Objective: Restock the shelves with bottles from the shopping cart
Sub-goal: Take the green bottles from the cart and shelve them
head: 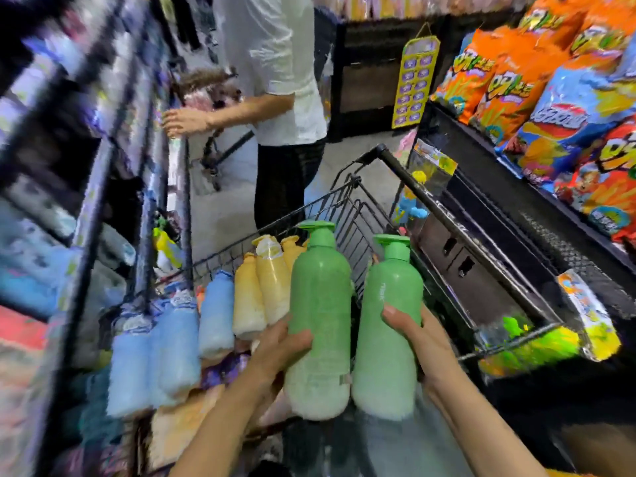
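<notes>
I hold two green pump bottles upright above the black wire shopping cart (347, 201). My left hand (275, 349) grips the taller green bottle (320, 304) low on its left side. My right hand (423, 342) wraps the second green bottle (389, 325) from the right. Both bottles fade from green to white at the base and have green pump caps. Inside the cart lie several yellow bottles (265, 287) and blue bottles (165, 349). The shelves (103, 166) on the left are blurred.
Another person in a white shirt (272, 63) stands ahead, one hand on the left shelf (182, 120). Orange and blue snack bags (550, 98) fill the right-hand rack. Hanging toy packs (592, 315) dangle beside the cart. Grey floor (223, 215) shows past the cart.
</notes>
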